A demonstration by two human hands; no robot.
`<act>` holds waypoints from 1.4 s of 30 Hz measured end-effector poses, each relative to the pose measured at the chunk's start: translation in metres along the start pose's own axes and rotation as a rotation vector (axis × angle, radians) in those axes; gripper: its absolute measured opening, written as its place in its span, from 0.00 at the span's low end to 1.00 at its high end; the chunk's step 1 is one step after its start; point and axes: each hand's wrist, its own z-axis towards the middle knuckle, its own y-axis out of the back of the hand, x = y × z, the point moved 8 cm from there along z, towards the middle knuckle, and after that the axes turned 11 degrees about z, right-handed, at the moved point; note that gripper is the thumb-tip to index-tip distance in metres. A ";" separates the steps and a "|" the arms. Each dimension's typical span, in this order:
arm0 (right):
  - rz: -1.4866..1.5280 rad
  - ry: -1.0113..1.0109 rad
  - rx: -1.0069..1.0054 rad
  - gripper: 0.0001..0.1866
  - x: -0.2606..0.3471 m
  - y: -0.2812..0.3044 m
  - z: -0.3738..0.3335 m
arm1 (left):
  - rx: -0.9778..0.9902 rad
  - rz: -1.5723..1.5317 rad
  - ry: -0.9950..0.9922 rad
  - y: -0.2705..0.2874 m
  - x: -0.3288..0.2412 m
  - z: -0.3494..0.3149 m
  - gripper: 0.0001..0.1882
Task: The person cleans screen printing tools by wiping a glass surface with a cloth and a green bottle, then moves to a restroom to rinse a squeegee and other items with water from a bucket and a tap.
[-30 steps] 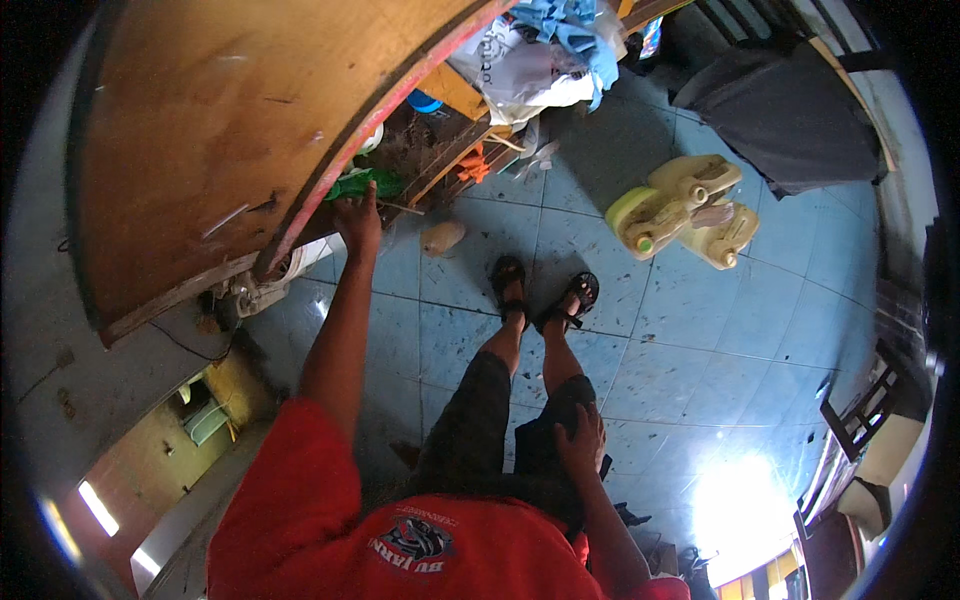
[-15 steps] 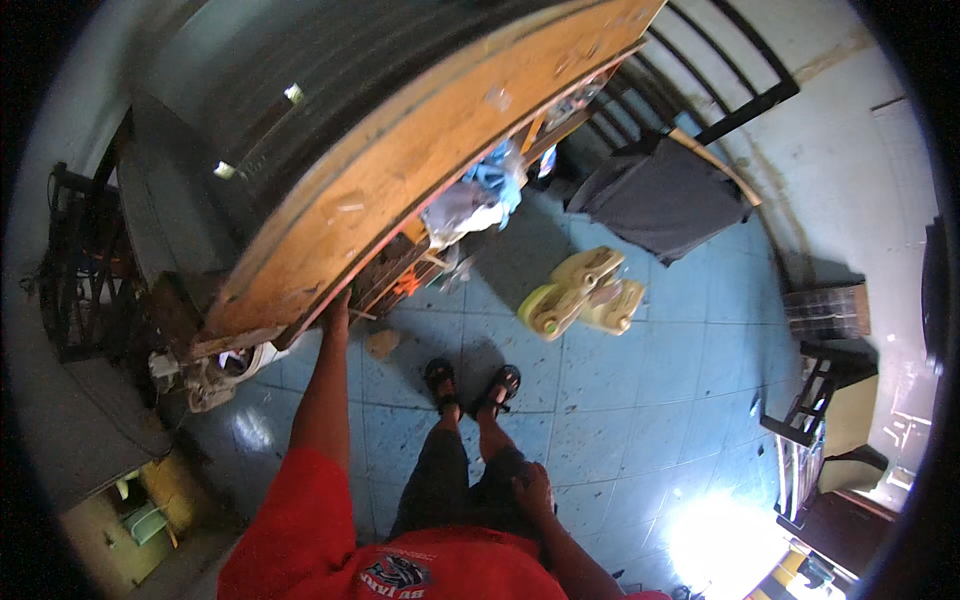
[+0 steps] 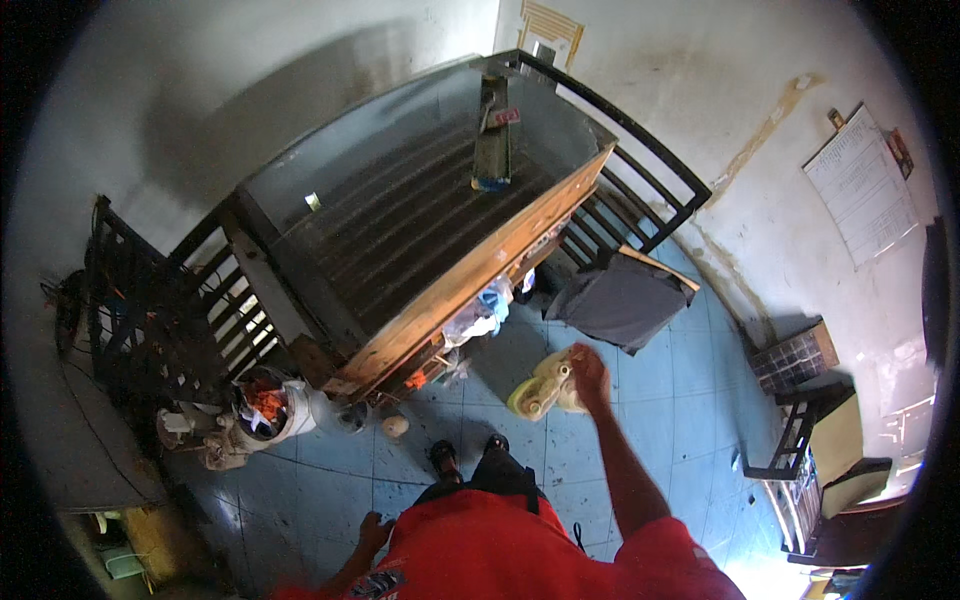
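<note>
My right hand (image 3: 590,373) reaches forward, covering part of the yellowish plastic jugs (image 3: 537,397) on the floor. Whether it touches them I cannot tell, and its fingers are blurred. Down beside my left hip hangs my left hand (image 3: 375,531), its fingers loosely apart and nothing seen in it. In front of me stands a large wooden box-like piece (image 3: 470,262) with an orange-brown front edge and a dark ribbed inside. A brush-like tool (image 3: 491,140) with a flat dark body lies at its far end.
Bags and cloths (image 3: 480,315) sit on a shelf under the wooden edge. Near its left corner is a white bucket (image 3: 300,410) with orange stuff. A dark cloth-covered object (image 3: 625,300) stands at the right, before a black slatted rail (image 3: 660,205). A small roundish object (image 3: 395,426) lies on the floor.
My left hand has left the wooden edge and dropped to my side. My right hand has gone from my thigh out toward the jugs. The view has shifted, showing the wooden piece's inside.
</note>
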 end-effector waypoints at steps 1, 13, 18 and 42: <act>0.209 -0.113 0.013 0.16 0.059 -0.006 0.034 | -0.063 0.111 -0.063 0.021 0.000 -0.019 0.26; 0.196 0.083 0.423 0.20 0.219 -0.102 0.298 | -0.840 -0.027 -0.389 0.449 -0.387 0.172 0.24; -0.231 0.521 0.216 0.19 0.230 -0.135 0.324 | -0.556 -0.486 -0.271 0.470 -0.427 0.190 0.23; 0.141 0.675 0.495 0.08 0.329 -0.239 0.128 | -0.545 -0.812 0.449 0.275 -0.202 -0.005 0.12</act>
